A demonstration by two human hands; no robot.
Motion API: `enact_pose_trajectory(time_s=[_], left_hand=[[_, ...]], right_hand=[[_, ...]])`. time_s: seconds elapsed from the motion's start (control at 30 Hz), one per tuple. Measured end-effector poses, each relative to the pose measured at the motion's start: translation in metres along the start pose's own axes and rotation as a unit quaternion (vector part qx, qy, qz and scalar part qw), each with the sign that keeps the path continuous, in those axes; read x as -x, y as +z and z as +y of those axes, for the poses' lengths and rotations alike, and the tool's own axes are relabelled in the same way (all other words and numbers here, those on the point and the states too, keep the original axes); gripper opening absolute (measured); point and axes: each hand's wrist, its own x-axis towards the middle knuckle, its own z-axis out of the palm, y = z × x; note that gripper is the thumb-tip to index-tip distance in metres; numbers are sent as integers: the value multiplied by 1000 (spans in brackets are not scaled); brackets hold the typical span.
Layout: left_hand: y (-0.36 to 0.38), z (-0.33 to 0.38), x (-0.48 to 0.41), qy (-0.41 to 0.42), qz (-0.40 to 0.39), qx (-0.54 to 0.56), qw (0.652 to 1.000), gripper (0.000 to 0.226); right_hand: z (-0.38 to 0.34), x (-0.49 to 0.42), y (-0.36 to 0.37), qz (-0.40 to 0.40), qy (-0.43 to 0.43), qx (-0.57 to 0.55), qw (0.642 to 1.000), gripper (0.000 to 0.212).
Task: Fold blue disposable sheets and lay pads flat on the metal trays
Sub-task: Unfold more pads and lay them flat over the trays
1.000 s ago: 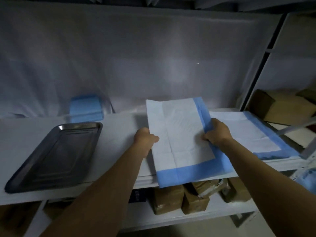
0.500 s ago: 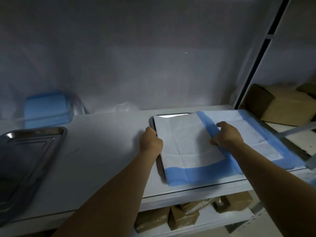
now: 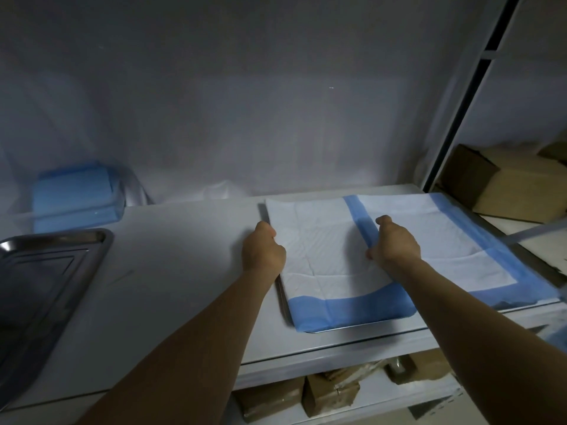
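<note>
Blue-edged pad on tray, left hand, right hand gripping opposite edges

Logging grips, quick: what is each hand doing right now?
Left hand: grips the folded pad by its left edge.
Right hand: grips its blue right border.

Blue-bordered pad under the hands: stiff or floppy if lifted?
Probably floppy: the pad shows soft creases and its blue front edge sags over the tray rim. Likely light: left hand and right hand hold it by its edges. Pushed, it'd probably bunch.
</note>
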Motion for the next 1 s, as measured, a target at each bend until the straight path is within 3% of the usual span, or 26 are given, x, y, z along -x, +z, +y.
enact_pose_trajectory(time_s=[0.17, 0.27, 0.37, 0.47, 0.57, 0.63, 0.7, 0.8, 1.0], left_hand=[[-1, 1, 1, 16, 19, -53, 998, 35], [3, 6, 1, 147, 91, -221, 960, 40], [12, 16, -12, 260, -15, -316, 912, 45], [17, 18, -31, 243, -101, -380, 887, 52], [20, 15, -40, 212, -144, -379, 889, 59], [24, 12, -42, 212, -166, -383, 884, 58], [28, 9, -41, 217, -173, -413, 868, 57], [32, 2, -43, 231, -167, -445, 849, 61], [21, -1, -48, 226, -163, -448, 850, 65]], right_hand=[[-3, -7, 5, -3, -5, 16, 1000, 58], [-2, -9, 5, -6, -12, 17, 1000, 60], [0, -10, 5, -14, -11, 28, 999, 62], [-3, -8, 1, 49, -17, 87, 995, 65], [-20, -8, 8, 109, -133, 88, 981, 55], [-38, -7, 20, 54, -226, 16, 973, 47], [-56, -2, 31, -36, -259, -60, 963, 46], [-74, 1, 40, -107, -272, -101, 951, 48], [-101, -4, 60, -179, -251, -181, 934, 48]])
